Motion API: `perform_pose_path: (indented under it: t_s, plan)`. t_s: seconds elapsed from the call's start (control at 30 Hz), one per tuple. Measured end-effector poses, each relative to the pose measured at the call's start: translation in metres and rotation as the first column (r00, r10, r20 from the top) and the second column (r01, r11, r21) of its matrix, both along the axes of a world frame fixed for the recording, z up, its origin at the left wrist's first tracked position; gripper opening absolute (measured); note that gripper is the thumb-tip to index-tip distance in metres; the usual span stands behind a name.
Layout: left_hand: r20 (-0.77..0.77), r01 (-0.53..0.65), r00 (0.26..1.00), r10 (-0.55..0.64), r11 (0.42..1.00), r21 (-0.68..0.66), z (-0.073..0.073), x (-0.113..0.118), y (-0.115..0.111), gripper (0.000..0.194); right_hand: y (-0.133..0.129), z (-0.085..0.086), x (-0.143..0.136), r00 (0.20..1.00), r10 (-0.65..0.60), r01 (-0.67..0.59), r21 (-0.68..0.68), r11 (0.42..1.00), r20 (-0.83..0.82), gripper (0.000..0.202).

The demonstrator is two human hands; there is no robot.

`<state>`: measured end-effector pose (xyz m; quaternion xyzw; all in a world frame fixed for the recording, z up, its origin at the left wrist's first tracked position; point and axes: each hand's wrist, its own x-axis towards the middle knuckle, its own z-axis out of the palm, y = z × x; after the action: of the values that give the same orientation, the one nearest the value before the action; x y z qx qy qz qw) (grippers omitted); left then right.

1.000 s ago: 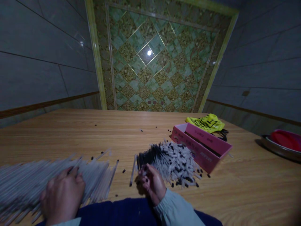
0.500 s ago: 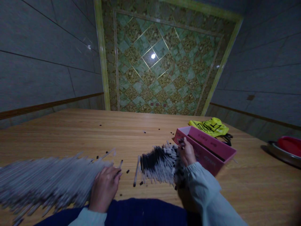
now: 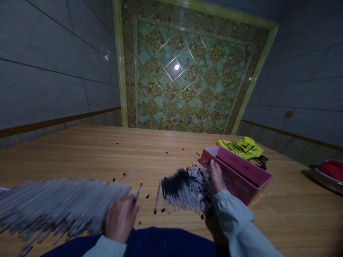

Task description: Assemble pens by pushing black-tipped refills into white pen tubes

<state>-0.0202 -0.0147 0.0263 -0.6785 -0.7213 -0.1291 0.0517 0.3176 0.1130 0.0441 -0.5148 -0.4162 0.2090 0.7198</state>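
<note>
My left hand (image 3: 121, 216) is closed round a slim, clear pen (image 3: 138, 192) with a dark upper end. It rests at the right end of a broad heap of translucent pen barrels (image 3: 64, 203). My right hand (image 3: 216, 176) is at the near wall of a pink box (image 3: 241, 182), thumb up and fingers curled. Those fingertips are partly hidden, and I cannot make out what they hold. Just left of that hand lies a smaller pile of clear pens with black ends (image 3: 182, 187). One separate pen (image 3: 157, 197) lies at this pile's left edge.
Several small black caps (image 3: 147, 196) are scattered over the wooden table (image 3: 144, 150). Behind the box sits a yellow bag (image 3: 242, 147) with black print. A metal dish with a red item (image 3: 333, 169) is at the far right. Tiled walls flank the table.
The whole view has shifted slightly, with things appearing a little lower and further right. My left hand still holds the pen, now more upright. My right hand stays beside the box.
</note>
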Motion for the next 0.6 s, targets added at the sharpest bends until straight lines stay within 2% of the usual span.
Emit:
perform_pose_path:
  t_s: [0.2,0.3,0.43,0.5,0.6]
  plan:
    - [-0.069,-0.066,0.996,0.065,0.997,-0.025,-0.004,0.004,-0.002,0.020,-0.030,0.003,-0.037,0.994,0.061,-0.062,0.009,0.998,0.092,0.042]
    - [-0.087,-0.070,0.994,0.069,0.997,-0.012,-0.009,0.005,-0.003,0.024,-0.057,0.002,-0.065,0.979,0.165,-0.164,-0.013,0.986,0.118,0.038]
    - [-0.104,-0.058,0.993,0.063,0.997,0.047,-0.013,0.003,-0.002,0.028,-0.088,-0.008,-0.098,0.926,0.352,-0.346,-0.066,0.936,0.136,0.032]
    - [-0.075,-0.021,0.997,0.029,0.995,0.098,-0.015,0.001,0.000,0.029,-0.097,-0.019,-0.111,0.896,0.424,-0.416,-0.088,0.905,0.128,0.031]
    - [0.035,0.111,0.992,-0.121,0.969,0.219,-0.017,-0.002,0.004,0.031,-0.102,-0.037,-0.123,0.843,0.538,-0.531,-0.131,0.837,0.022,0.031]
